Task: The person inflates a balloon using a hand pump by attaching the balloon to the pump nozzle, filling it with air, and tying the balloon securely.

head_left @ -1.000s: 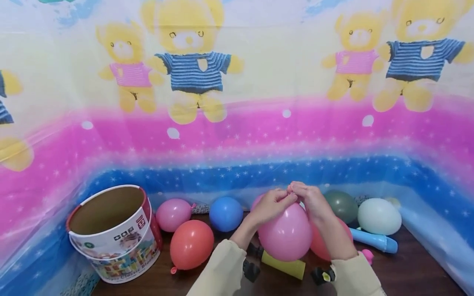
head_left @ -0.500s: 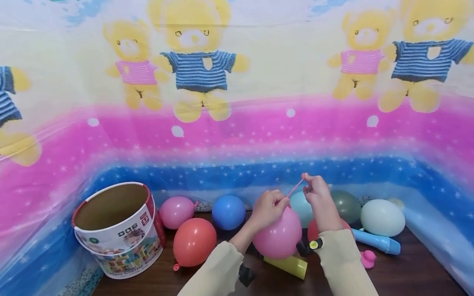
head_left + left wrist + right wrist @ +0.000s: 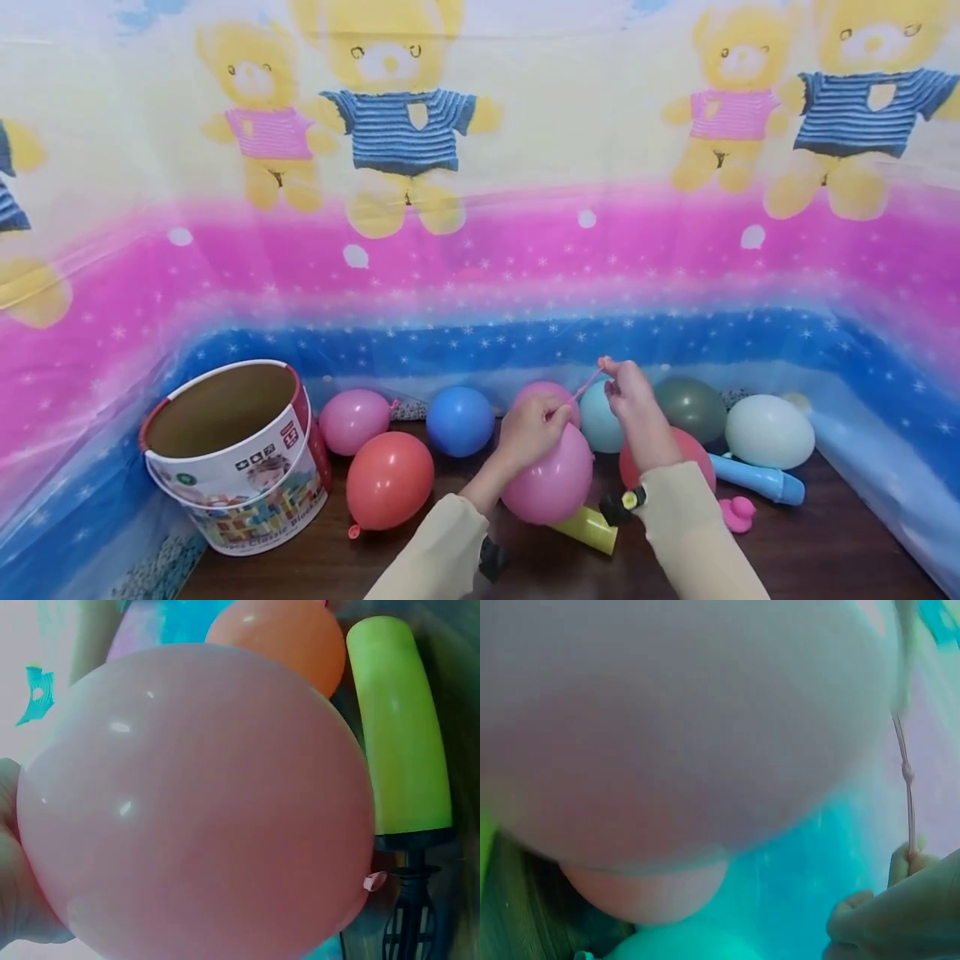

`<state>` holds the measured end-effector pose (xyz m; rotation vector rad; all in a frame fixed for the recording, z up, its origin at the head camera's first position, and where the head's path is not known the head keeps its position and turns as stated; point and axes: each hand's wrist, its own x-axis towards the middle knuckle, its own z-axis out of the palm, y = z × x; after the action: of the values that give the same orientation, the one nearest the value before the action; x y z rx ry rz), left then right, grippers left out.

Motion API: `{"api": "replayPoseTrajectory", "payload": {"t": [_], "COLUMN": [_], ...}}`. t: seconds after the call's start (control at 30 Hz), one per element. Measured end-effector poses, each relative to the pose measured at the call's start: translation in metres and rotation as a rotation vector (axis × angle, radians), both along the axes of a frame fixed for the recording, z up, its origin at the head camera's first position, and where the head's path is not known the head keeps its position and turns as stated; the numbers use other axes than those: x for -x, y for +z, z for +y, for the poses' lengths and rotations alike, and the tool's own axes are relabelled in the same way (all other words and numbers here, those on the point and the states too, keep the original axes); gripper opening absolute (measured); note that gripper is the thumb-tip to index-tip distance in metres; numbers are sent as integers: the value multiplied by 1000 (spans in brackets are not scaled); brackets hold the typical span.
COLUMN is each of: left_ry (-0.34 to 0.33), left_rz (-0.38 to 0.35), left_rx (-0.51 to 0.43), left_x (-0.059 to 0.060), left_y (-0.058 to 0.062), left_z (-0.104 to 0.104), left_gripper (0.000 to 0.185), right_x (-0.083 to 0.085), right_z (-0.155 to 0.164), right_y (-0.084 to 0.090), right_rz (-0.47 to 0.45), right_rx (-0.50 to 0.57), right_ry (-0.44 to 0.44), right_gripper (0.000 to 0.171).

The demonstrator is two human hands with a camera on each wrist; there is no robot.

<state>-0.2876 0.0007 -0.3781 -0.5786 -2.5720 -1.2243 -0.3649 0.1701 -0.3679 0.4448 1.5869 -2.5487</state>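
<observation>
While standing over the dark wooden desk [image 3: 825,558] walled by bear-printed sheeting [image 3: 480,250]: left hand [image 3: 528,432] gripping pink balloon [image 3: 547,483], right hand [image 3: 628,396] pinching and stretching its neck [image 3: 587,385].

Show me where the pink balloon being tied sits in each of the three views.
Head: pink balloon low centre, under both hands, neck stretched up right.
Left wrist: it fills most of the frame.
Right wrist: blurred, across the top.
Shared landmark: yellow-green pump, right edge of the left wrist view.
</observation>
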Motion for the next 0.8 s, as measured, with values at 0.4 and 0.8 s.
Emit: {"api": "replayPoseTrajectory", "payload": {"t": [0.4,0.8], "left_ry": [17,23], "left_rz": [-66,-151], "left_rx": [-218,-308], "left_x": [14,10], "left_y": [-6,-28], "left_z": [-8,-50], "left_gripper": [25,31], "right_x": [-50,-41], "right_z": [-38,-14], "right_y": [-6,-28], "right_rz": [252,284], "right_rx": [-489,-618], "right_ry": [134,-6], "right_gripper": [33,42]}}
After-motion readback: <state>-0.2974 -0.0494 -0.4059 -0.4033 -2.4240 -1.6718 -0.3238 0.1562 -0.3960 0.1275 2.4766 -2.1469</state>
